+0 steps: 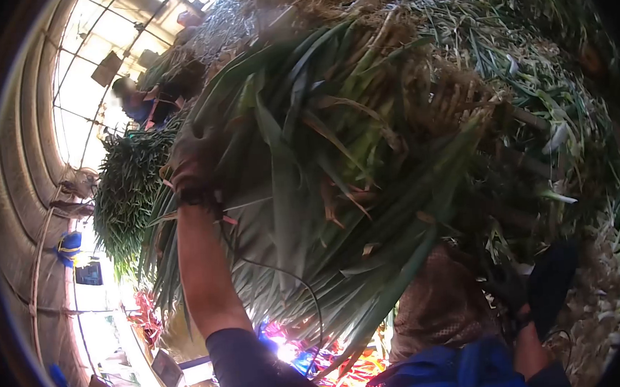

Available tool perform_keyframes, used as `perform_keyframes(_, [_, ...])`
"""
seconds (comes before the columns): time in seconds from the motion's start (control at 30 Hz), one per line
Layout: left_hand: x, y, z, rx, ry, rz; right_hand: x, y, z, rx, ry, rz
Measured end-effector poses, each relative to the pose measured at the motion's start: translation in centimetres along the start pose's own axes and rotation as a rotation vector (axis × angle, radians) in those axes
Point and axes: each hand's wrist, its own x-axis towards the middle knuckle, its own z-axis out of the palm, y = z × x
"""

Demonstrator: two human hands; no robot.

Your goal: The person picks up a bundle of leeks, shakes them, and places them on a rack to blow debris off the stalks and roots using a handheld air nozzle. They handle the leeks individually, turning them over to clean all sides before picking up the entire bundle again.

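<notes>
A big bundle of long-leaved green onions [324, 185] fills the middle of the view, its leaves fanning down and left and its pale roots [453, 92] at the upper right. My left hand [196, 158], in a brownish glove with a dark band at the wrist, grips the bundle's left side; leaves cover part of the fingers. Low on the right, my right hand [507, 284] wears a dark glove and is in shadow. Close beside it is a dark flat shape [553, 281]. I cannot tell what the right hand's fingers hold.
More green onions [523, 74] lie heaped along the right and top. At the left stands another stack of green onions [133, 197], with a person [138, 105] behind it. A curved grey wall [21, 175] and a bright metal frame run down the left. Red and coloured strips [349, 368] lie below.
</notes>
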Motion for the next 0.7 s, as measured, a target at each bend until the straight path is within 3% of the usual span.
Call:
perform_keyframes(0.17, [-2.2, 0.3, -2.6, 0.193, 0.031, 0.06, -1.1, -1.2, -0.4, 0.161, 0.046, -0.066])
perform_keyframes(0.37, [0.6, -4.9, -1.0, -0.046, -0.265, -0.105, -0.8, -0.4, -0.6, 0.259, -0.031, -0.009])
perform_keyframes(0.5, [-0.5, -5.3, -0.8, -0.137, -0.331, -0.149, 0.0, 1.9, 0.8, 0.414, -0.113, -0.058])
perform_keyframes(0.6, [-0.7, -7.8, 0.2, 0.149, -0.324, 0.421, 0.1, 2.9, 1.0, 0.35, -0.137, -0.113])
perform_keyframes(0.7, [-0.3, -9.9, 1.6, -0.159, -0.351, 0.469, -0.6, 2.0, 0.3, 0.336, -0.161, -0.069])
